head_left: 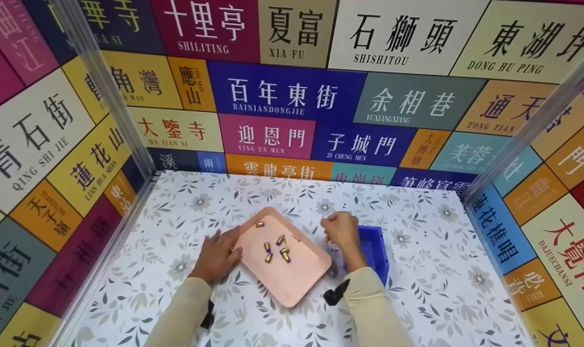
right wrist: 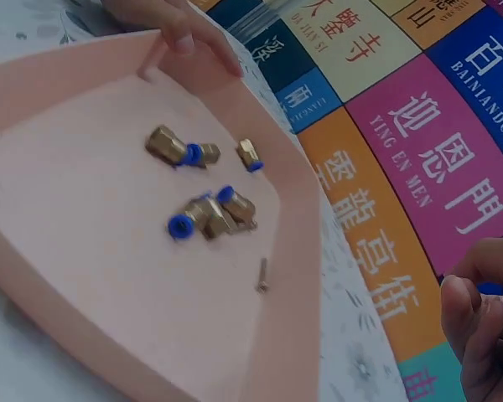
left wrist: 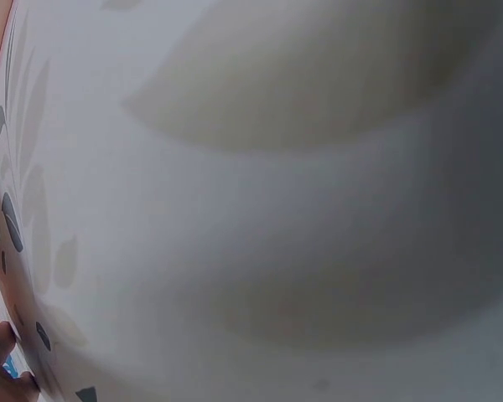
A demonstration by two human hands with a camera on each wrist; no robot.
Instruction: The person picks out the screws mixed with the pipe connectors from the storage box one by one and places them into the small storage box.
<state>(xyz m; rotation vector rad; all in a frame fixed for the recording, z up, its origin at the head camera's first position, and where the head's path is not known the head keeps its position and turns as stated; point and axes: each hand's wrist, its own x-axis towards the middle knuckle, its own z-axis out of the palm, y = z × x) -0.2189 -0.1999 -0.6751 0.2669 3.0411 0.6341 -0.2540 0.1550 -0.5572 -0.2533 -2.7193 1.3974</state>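
My left hand grips the left rim of a shallow pink tray, its thumb over the edge. Several brass push-in fittings with blue collars lie in the tray, most of them grouped near the middle and one by the far corner. A small screw lies apart from them near the tray's side. To the right of the tray, my right hand is raised beside a blue bin, with its fingers curled and fingertips close together. Nothing shows between those fingertips.
The table has a leaf-patterned white cover. Walls of coloured sign panels enclose it at the back and both sides, with clear corner strips. My right forearm partly covers the blue bin.
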